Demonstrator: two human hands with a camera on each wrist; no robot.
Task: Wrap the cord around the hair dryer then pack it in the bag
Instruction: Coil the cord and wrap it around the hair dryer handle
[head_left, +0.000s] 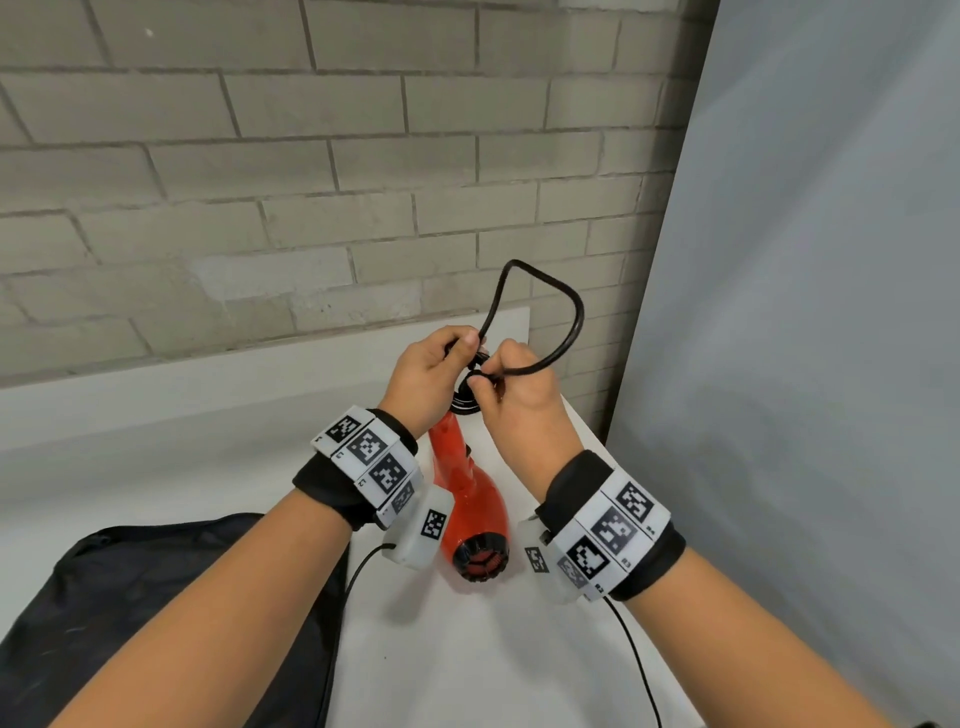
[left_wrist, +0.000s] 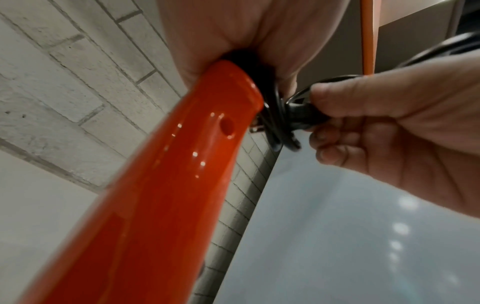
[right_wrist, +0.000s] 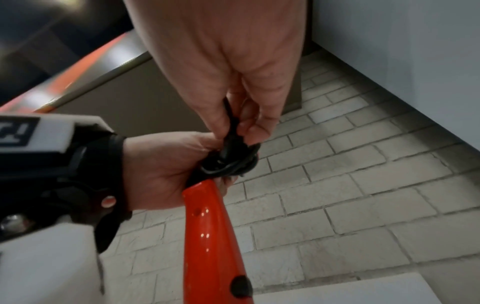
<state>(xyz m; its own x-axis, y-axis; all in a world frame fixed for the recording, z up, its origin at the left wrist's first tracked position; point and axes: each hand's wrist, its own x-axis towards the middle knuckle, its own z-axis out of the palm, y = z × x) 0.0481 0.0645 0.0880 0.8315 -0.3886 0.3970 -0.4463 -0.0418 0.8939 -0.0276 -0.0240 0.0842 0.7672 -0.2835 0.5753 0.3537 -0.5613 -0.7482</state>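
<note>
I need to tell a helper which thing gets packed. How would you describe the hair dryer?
On the white table before the brick wall, between the two hands, is the hair dryer. It is glossy red, unlike the black bag and black cord.

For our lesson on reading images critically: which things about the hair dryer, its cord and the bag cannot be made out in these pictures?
- Cord turns on the hair dryer handle: head view, hidden by the left hand and right hand.
- Bag: head view, cut off by the bottom-left edge; opening unseen.
- Dryer barrel: left wrist view, blurred, cut by the bottom edge.
</note>
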